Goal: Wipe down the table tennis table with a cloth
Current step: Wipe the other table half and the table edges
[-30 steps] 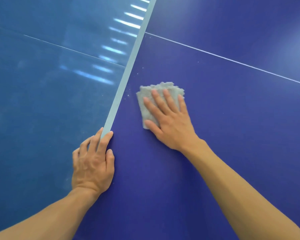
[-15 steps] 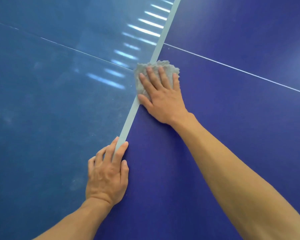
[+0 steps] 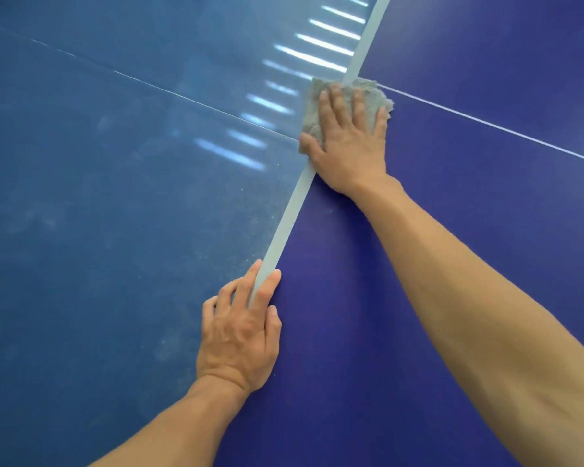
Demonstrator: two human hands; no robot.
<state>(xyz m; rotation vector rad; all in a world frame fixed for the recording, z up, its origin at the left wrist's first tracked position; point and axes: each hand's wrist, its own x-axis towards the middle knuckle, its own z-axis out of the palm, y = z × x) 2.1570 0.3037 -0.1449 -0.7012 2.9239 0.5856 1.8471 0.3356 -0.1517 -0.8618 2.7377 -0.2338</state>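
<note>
So: gray cloth sits flat on the table tennis table, right where the thin white line meets the pale band that runs diagonally from lower centre to top right. The cloth covers a short stretch of that band, and most of it is hidden under the right hand. Only the ragged far edge and the left side show.

Right hand: palm down, fingers straight and slightly spread, pressing the cloth, with no pinch. Fingers point away from the person, roughly along the band.

Left hand: flat on the surface nearer the person, well apart from the cloth. Fingers are straight and two of them straddle the band.

Cloth shape: folded, roughly square pad (no clear long axis from here), sides roughly in line with the band.

Left of the band the surface is lighter and hazy, with bright striped reflections and pale specks. Right of it is deep blue.
</note>
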